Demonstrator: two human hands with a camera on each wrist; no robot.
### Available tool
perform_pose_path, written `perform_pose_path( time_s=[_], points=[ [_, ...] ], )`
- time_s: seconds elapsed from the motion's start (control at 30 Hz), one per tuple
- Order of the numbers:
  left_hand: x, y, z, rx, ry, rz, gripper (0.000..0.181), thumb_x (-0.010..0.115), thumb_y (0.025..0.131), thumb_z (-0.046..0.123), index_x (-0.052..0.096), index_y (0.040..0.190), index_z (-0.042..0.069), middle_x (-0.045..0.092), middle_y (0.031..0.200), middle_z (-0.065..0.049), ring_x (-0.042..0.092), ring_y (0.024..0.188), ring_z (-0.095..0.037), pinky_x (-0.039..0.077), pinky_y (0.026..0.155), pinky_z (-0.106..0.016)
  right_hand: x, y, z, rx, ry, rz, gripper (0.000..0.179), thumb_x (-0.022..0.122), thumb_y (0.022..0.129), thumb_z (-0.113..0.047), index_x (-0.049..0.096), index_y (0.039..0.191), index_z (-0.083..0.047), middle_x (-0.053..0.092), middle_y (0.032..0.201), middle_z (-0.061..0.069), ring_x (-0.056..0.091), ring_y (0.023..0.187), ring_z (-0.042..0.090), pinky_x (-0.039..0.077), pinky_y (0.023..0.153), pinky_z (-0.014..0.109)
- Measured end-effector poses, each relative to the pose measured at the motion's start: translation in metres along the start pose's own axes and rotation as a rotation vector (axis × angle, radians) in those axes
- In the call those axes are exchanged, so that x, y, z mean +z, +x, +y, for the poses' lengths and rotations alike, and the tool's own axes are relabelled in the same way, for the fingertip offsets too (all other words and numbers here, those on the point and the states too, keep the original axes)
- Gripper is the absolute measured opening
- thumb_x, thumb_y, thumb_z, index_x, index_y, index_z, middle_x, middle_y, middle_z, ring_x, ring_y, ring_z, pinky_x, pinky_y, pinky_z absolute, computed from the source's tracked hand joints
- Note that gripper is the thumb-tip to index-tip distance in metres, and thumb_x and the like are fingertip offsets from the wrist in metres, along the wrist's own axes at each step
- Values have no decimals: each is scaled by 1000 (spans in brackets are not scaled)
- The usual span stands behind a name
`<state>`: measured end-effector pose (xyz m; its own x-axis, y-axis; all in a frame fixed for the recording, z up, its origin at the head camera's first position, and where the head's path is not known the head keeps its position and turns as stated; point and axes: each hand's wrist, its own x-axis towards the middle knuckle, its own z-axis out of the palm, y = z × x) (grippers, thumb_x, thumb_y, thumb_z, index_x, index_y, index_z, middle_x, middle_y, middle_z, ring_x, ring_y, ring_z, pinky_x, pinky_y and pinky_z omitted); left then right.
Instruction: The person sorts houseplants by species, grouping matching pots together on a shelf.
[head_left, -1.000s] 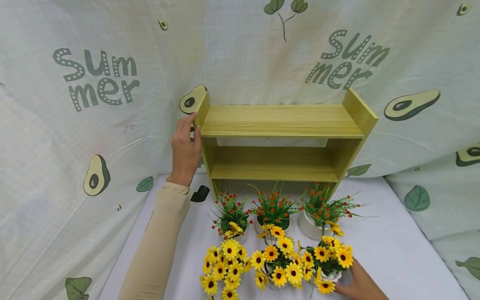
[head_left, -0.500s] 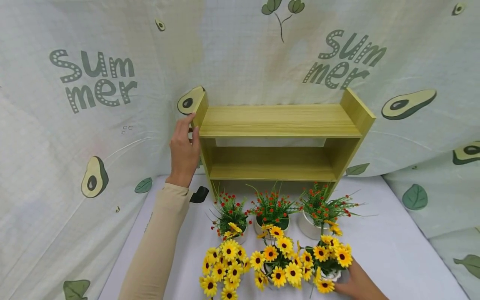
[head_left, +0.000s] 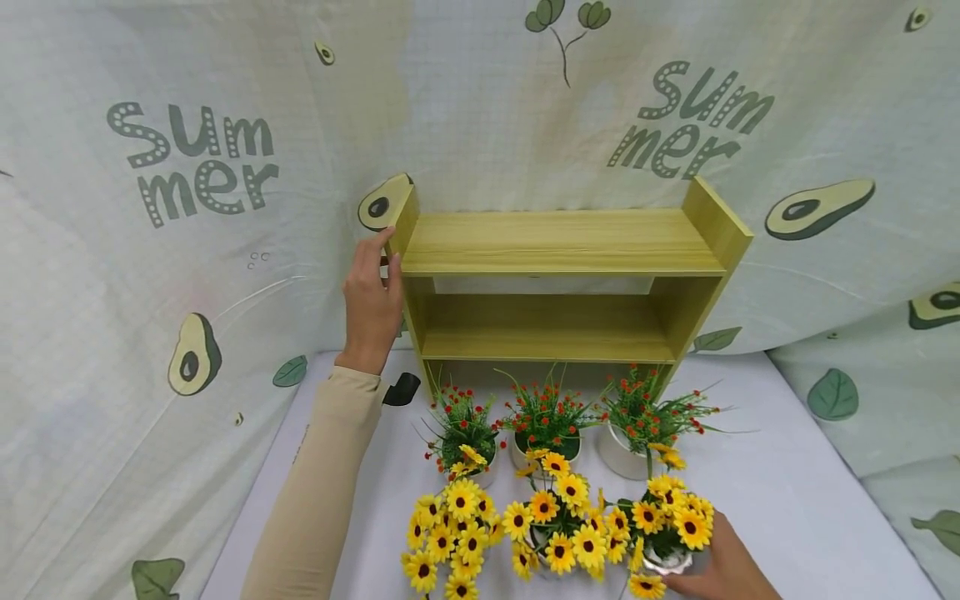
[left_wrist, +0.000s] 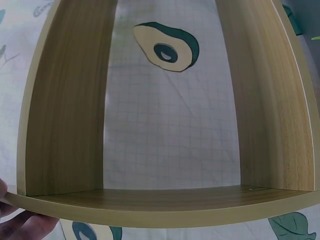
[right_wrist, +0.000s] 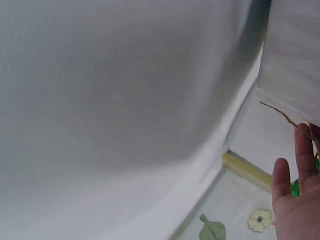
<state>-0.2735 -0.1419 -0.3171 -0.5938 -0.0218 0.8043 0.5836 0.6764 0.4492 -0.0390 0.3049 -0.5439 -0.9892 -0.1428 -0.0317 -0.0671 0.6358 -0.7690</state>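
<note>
My left hand (head_left: 371, 300) grips the upper left side panel of a two-tier light wooden shelf (head_left: 555, 242). In the left wrist view, fingers (left_wrist: 30, 227) show beneath the edge of the shelf panel (left_wrist: 65, 125), at the lower left corner. At the front right, my right hand (head_left: 727, 567) holds the white pot (head_left: 669, 563) of an artificial plant with yellow daisy-like flowers (head_left: 690, 528). The right wrist view has the white pot (right_wrist: 295, 60) with a twine strand, the fingers of my right hand (right_wrist: 300, 210) against it. Its far side is hidden.
Two more yellow-flowered plants (head_left: 453, 533) stand left of the held one. Behind them, three white pots (head_left: 622, 454) with red-flowered grassy plants line up before the shelf. A white cloth (head_left: 780, 467) covers the table; printed curtains (head_left: 480, 100) hang behind and at both sides.
The right hand has shifted the right yellow-flowered pot slightly to the right and tipped it, so more of its white rim shows. The left hand keeps its place on the shelf.
</note>
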Motion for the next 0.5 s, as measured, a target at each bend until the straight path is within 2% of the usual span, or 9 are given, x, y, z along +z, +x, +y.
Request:
perform_pose_path(
  time_s=[0.03,0.1,0.27,0.33,0.43,0.5],
  points=[
    [0,0,0,-3,0,-1,37,55,110,6,58,146,-2,63,133,-24,67,107,-38,63,77,-47,-2,-2,-2,-25,-5,17,80,98,74,-24,57,139,-2,70,126,-5,61,108,-8,58,91,30],
    [-1,0,1,-9,1,-4,37,55,110,6,57,146,-2,63,134,-24,67,108,-38,63,78,-47,-7,-5,-6,-69,-22,53,80,100,70,-22,60,136,-3,71,120,-8,61,106,-9,59,87,28],
    [-1,0,1,-14,-6,-6,36,55,110,5,58,146,-2,63,133,-24,67,107,-38,62,79,-47,-22,-14,-15,-88,-137,127,91,104,62,-26,58,134,2,68,122,8,55,105,-12,58,83,26],
    [0,0,1,-14,-9,-5,37,55,110,5,58,146,-2,63,132,-24,67,107,-37,62,79,-47,-29,-18,-17,-123,-197,176,97,107,56,-28,57,133,4,66,122,13,51,106,-13,53,84,19],
    [0,0,1,-13,-11,-4,37,56,110,5,58,145,-2,63,132,-24,67,107,-37,62,79,-47,-37,-24,-21,-185,-256,249,103,109,47,-28,58,130,4,63,121,17,40,109,-16,37,87,7],
    [0,0,1,-14,-15,-2,37,56,109,5,58,145,-3,63,132,-24,67,106,-37,62,79,-47,-43,-25,-24,-241,-268,292,105,110,42,-25,59,129,4,63,119,17,38,111,-16,28,90,3]
  ],
)
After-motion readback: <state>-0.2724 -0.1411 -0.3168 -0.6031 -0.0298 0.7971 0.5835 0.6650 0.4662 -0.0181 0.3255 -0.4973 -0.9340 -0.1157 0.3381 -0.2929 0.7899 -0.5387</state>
